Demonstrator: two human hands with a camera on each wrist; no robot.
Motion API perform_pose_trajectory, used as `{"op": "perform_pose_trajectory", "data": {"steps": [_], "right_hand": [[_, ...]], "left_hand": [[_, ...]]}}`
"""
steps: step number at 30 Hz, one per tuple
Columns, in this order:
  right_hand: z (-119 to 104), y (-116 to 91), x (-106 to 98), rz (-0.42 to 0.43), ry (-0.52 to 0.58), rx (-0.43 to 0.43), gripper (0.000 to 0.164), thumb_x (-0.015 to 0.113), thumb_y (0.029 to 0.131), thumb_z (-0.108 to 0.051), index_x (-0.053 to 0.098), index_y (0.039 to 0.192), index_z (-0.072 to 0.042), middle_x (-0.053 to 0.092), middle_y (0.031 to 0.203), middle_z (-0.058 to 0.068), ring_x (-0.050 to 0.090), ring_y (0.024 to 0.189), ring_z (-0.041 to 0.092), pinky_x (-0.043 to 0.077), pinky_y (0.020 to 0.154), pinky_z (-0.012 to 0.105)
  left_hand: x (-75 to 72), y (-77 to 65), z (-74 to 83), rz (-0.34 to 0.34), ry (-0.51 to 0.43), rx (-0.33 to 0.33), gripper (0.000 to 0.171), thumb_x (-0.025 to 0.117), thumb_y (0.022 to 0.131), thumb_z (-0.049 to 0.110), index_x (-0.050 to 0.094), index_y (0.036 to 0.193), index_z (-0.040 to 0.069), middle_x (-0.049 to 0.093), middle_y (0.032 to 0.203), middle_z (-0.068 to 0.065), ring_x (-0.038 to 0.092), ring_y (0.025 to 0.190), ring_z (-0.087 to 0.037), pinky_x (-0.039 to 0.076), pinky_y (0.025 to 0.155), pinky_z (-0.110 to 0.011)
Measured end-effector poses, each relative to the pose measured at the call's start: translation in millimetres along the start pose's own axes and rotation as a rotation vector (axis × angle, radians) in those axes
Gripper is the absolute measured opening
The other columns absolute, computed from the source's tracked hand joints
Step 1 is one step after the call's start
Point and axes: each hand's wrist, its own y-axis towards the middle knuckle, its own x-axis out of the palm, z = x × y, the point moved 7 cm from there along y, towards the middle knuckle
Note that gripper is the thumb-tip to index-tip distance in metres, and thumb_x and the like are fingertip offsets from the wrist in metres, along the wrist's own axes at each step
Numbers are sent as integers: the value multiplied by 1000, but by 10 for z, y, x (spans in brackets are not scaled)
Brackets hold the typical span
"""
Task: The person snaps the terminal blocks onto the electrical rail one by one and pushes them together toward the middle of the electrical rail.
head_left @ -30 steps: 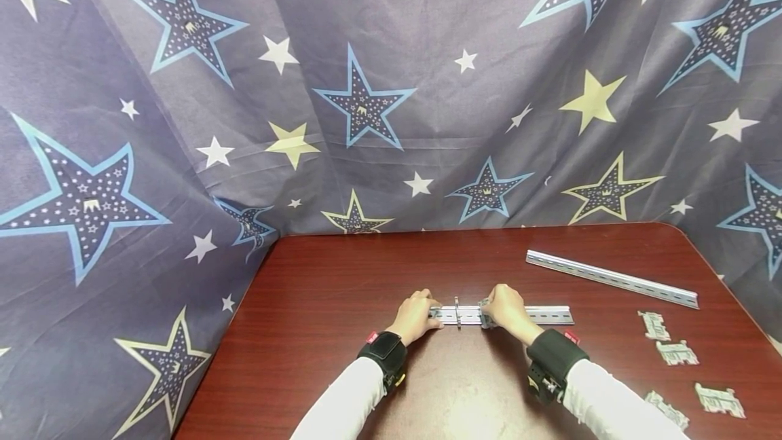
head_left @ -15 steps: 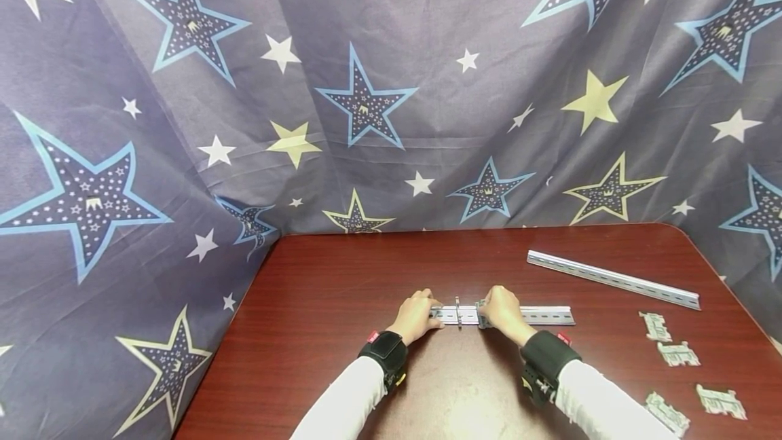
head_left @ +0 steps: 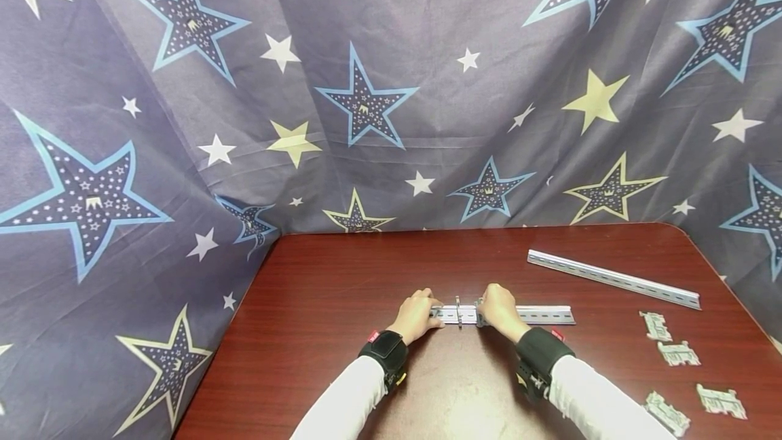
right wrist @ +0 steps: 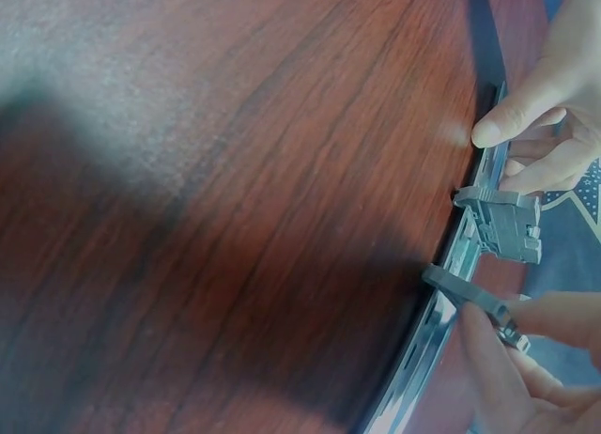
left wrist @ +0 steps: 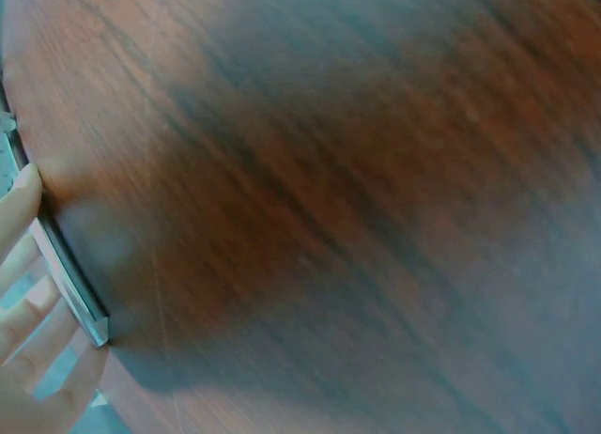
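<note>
A slotted metal DIN rail (head_left: 546, 315) lies crosswise on the table. My left hand (head_left: 415, 316) holds its left end, thumb on the near edge and fingers across at the far side, as the left wrist view also shows. One grey terminal block (right wrist: 507, 225) stands upright on the rail, a little right of my left hand. Farther right, my right hand (head_left: 501, 311) pinches a second terminal block (right wrist: 460, 286) between thumb and fingers. That block sits across the rail, tilted in the right wrist view, and its far part is hidden by the fingers.
Another DIN rail (head_left: 613, 280) lies slanted at the back right of the reddish-brown table (head_left: 342, 263). Several loose terminal blocks (head_left: 678, 353) are spread along the right side. A star-patterned cloth (head_left: 391, 182) hangs behind and to the left of the table.
My right hand has slid slightly left along the rail with the pinched terminal block, closer to the standing one. The left hand and the rail have stayed put.
</note>
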Motion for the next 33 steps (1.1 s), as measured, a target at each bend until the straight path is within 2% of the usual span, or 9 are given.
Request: {"op": "perform_pose_trajectory", "data": {"steps": [6,7,11,13,14,18,19,22,33], "right_hand": [[-46,17,4,20,-27,-27,31,54,60,4,33,45,-13,38,46,-2,42,49,19,42,52,39],[-47,21,9,19,-33,-26,30,54,60,5,34,45,-13,41,47,0,43,49,20,42,53,40],[-23,56,54,12,-37,-18,24,55,60,4,41,47,-10,49,51,5,48,51,22,44,54,42],[45,105,120,47,-29,-56,21,55,59,2,42,47,-10,50,51,6,48,49,22,43,51,40],[59,118,136,42,-26,-51,19,56,59,2,45,48,-9,52,52,8,50,50,23,43,51,41],[8,103,113,45,-43,-47,12,54,60,3,50,51,-4,58,59,15,56,55,29,44,52,41],[-64,64,58,10,-60,-11,10,55,61,5,51,53,-1,60,62,18,58,59,33,46,57,44],[-139,32,11,19,-83,-14,8,53,63,6,53,56,1,60,65,20,59,62,35,46,57,43],[-123,82,73,20,-84,10,6,51,64,7,54,61,3,61,70,23,60,68,38,47,59,44]], "left_hand": [[3,0,5,21,-1,20,34,76,63,29,70,92,12,54,78,0,52,75,-16,44,60,-28],[124,20,-68,47,-12,44,36,74,65,34,70,94,14,53,79,2,51,76,-15,43,60,-28],[110,13,-55,37,-18,36,35,74,65,33,70,95,14,52,79,2,51,76,-15,43,61,-29],[109,13,-56,30,-14,28,35,74,66,33,69,96,15,53,80,2,51,77,-14,43,61,-28],[-14,-8,18,2,-4,3,34,75,64,28,70,94,13,53,79,0,52,76,-16,43,61,-28],[-14,-6,8,9,-1,8,34,75,63,30,70,93,14,54,79,-1,52,75,-16,43,60,-28],[-12,-4,5,9,0,8,35,75,63,30,70,93,14,54,79,0,52,75,-16,43,60,-28],[-14,-4,2,10,-4,5,35,76,63,30,70,93,13,54,79,0,52,75,-16,43,60,-28],[-20,-8,9,13,-7,3,35,76,63,30,70,93,14,54,80,0,52,76,-16,43,60,-28]]}}
